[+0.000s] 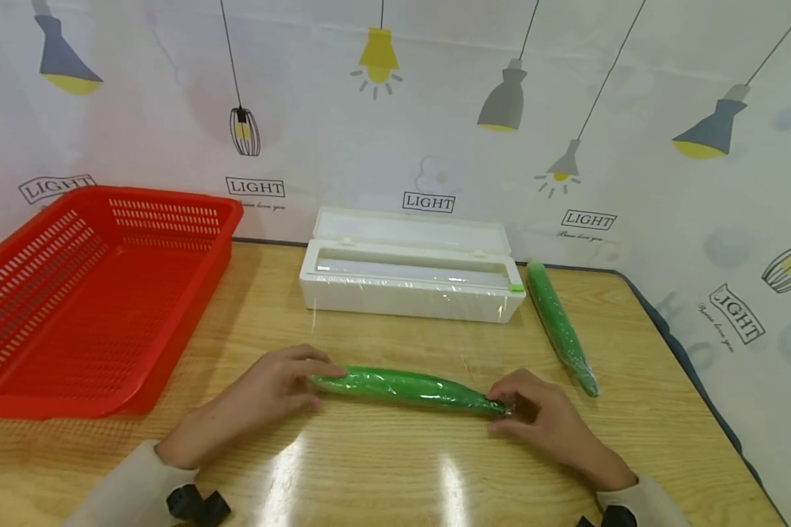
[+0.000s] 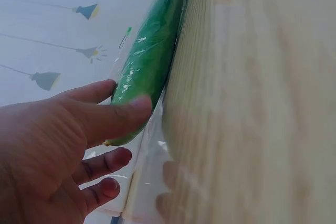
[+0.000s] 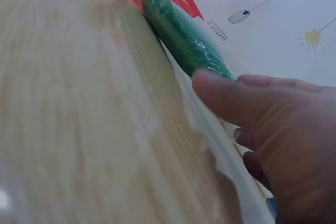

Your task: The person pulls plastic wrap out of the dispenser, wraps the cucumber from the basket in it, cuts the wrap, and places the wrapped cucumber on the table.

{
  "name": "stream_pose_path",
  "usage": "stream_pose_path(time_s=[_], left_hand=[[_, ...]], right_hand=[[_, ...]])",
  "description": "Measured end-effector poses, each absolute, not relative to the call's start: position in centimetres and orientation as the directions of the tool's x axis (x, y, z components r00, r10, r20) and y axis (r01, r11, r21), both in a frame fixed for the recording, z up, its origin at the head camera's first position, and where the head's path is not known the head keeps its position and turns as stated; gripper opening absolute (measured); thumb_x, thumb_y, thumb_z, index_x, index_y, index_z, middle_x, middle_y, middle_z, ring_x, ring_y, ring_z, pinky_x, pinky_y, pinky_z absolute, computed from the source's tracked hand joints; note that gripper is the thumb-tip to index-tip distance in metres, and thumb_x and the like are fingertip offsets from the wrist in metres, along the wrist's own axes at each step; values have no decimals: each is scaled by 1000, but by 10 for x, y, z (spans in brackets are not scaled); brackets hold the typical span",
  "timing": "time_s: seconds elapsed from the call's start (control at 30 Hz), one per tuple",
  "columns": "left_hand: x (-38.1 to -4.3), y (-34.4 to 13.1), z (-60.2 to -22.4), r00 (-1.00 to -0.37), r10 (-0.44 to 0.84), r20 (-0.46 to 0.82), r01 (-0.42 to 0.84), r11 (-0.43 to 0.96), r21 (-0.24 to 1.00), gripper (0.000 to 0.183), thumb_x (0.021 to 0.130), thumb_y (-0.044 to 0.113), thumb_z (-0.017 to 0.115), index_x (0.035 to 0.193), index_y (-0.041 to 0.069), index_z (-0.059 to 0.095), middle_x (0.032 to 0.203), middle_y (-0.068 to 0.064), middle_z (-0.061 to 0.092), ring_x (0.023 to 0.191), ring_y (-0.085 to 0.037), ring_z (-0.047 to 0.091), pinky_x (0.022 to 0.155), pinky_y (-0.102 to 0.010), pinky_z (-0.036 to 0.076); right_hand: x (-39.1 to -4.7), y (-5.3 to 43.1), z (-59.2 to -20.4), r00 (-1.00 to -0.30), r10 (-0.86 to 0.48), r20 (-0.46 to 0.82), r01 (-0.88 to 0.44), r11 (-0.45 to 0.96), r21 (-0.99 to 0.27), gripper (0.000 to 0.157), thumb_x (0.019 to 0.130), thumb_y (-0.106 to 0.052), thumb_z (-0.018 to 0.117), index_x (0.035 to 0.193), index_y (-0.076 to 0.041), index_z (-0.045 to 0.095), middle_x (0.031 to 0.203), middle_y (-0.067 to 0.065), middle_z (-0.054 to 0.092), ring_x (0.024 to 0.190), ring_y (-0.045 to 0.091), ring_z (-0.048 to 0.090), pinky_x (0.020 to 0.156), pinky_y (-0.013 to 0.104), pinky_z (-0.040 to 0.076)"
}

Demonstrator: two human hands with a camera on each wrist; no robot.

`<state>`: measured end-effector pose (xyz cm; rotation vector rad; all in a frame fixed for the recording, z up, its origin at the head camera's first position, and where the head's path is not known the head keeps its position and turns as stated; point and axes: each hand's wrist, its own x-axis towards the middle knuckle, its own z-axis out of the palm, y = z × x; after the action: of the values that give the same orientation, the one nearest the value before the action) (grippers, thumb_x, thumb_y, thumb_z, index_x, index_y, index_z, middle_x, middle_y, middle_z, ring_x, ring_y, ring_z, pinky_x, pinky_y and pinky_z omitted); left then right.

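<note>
A long green cucumber (image 1: 409, 388) with shiny cling film around it lies crosswise at the front of the table. My left hand (image 1: 277, 391) holds its left end between thumb and index finger; the other fingers stand off it in the left wrist view. At the dark right end, my right hand (image 1: 547, 413) pinches the cucumber and the film with thumb and fingertips. A sheet of clear cling film (image 1: 402, 340) runs from the cucumber back to a white cling film dispenser (image 1: 409, 300), its lid raised and the roll (image 1: 415, 272) showing inside.
A second film-wrapped cucumber (image 1: 560, 326) lies right of the dispenser, slanting toward the front. At the left stands a red plastic basket (image 1: 191, 307) with slotted walls. Behind the wooden table (image 1: 369, 468) hangs a white cloth (image 1: 343, 110) printed with lamps.
</note>
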<state>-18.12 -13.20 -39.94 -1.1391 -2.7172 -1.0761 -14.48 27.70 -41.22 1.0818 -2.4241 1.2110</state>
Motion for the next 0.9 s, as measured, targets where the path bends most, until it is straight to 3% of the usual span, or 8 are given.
stream_pose_path(time_s=[0.17, 0.4, 0.7, 0.9], left_hand=[[-183, -130, -404, -746, 601, 286, 613, 453, 647, 44, 76, -3, 77, 114, 19, 71, 108, 1, 61, 79, -10, 56, 65, -25, 50], [-186, -130, -411, -812, 524, 256, 512, 431, 743, 40, 80, 2, 74, 115, 23, 71, 103, 7, 65, 70, -10, 52, 60, -26, 46], [-190, -128, -414, -860, 457, 229, 448, 459, 767, 34, 84, 14, 73, 117, 22, 66, 82, 9, 59, 68, -10, 52, 59, -26, 45], [-191, -126, -414, -868, 438, 235, 449, 488, 749, 43, 76, 12, 81, 116, 18, 67, 78, 7, 56, 71, -13, 50, 62, -27, 44]], right_hand=[[-136, 265, -395, -753, -478, 453, -654, 471, -591, 40, 65, 9, 82, 98, -7, 66, 93, 4, 64, 77, 14, 57, 64, 23, 47], [-133, 261, -393, -812, -405, 420, -583, 538, -609, 34, 70, 7, 80, 98, -8, 68, 87, -2, 63, 70, 13, 54, 60, 23, 45], [-141, 269, -408, -867, -338, 366, -497, 547, -674, 30, 77, 5, 75, 103, -7, 70, 95, 0, 68, 79, 9, 60, 67, 22, 50], [-152, 280, -425, -889, -329, 319, -457, 574, -679, 29, 83, -8, 73, 111, -16, 70, 99, -7, 68, 89, 8, 62, 72, 24, 51]])
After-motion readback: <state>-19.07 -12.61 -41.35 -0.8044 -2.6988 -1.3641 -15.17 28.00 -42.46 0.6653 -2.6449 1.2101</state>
